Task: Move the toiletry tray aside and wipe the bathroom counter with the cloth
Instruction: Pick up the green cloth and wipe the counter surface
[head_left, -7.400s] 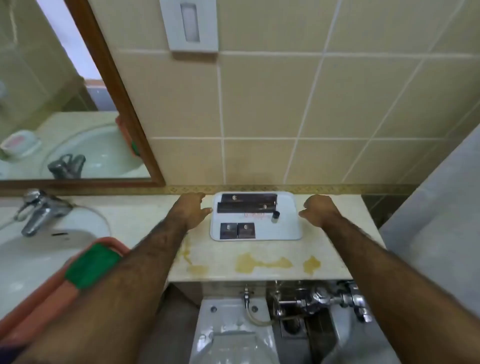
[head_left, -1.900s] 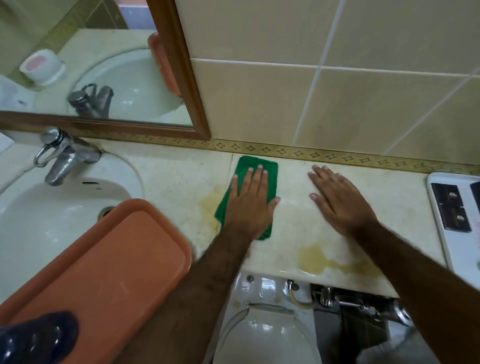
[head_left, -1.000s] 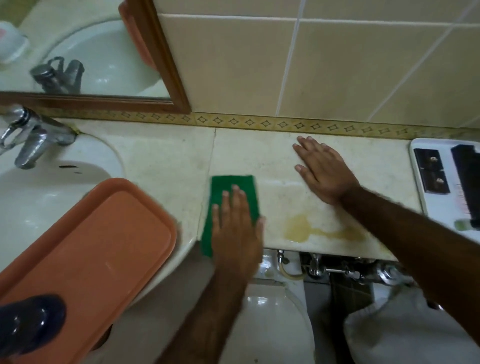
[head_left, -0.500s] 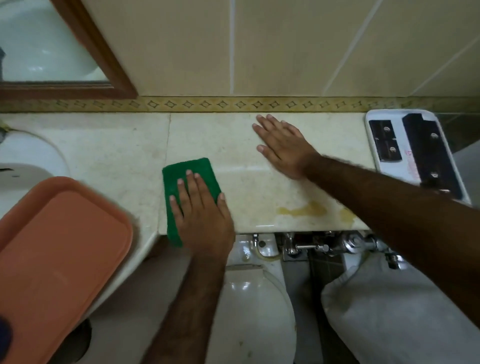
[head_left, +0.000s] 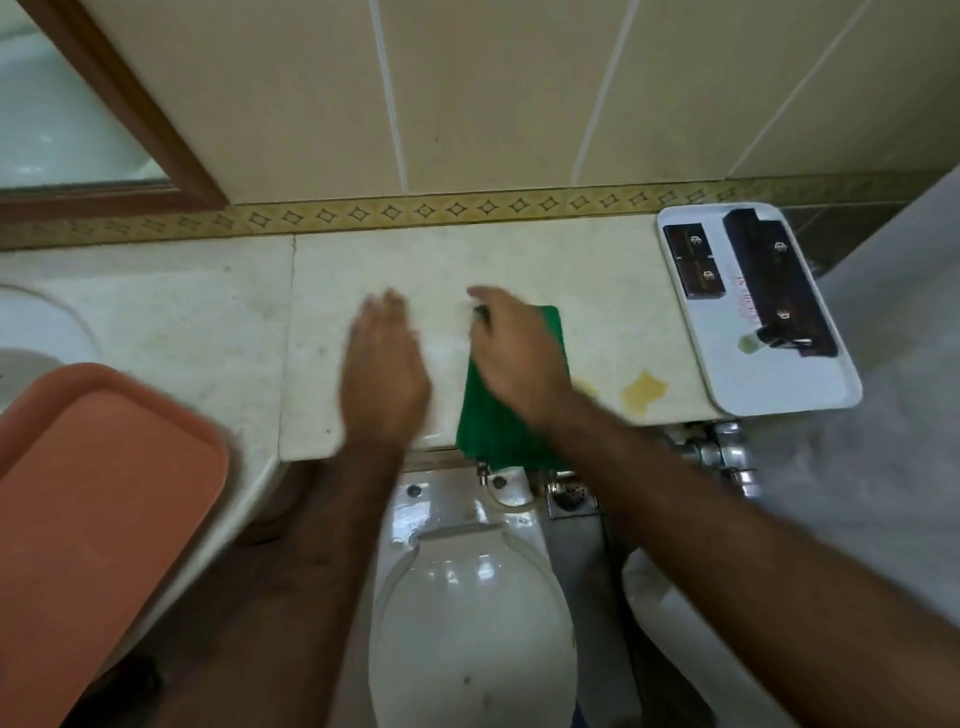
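Head cam looking straight down at the green cloth (head_left: 511, 415), which is lying on the marble counter (head_left: 363, 270) near the front edge, with its near end hanging a bit over the lip. The right hand (head_left: 511, 358) is on top of it, palm down, fingers loosely spread and flat rather than gripping, though it's motion-blurred so I can't tell how hard it's pressing. The left hand (head_left: 382, 369) is just beside the cloth on its left, open with fingers together, not touching the cloth; whether it sits on the marble or floats just above is hard to say with the blur.

Just right of the cloth there's a yellowish stain (head_left: 644, 389) on the stone. Past that, the white toiletry tray (head_left: 789, 384) sits at the far right end of the counter, holding dark boxes (head_left: 695, 267) and a small bottle (head_left: 758, 343) lying on its side. Over on the left an orange tray (head_left: 98, 493) rests across the sink (head_left: 36, 332). Below the counter edge you get the white toilet (head_left: 470, 613) and some chrome plumbing (head_left: 722, 454).
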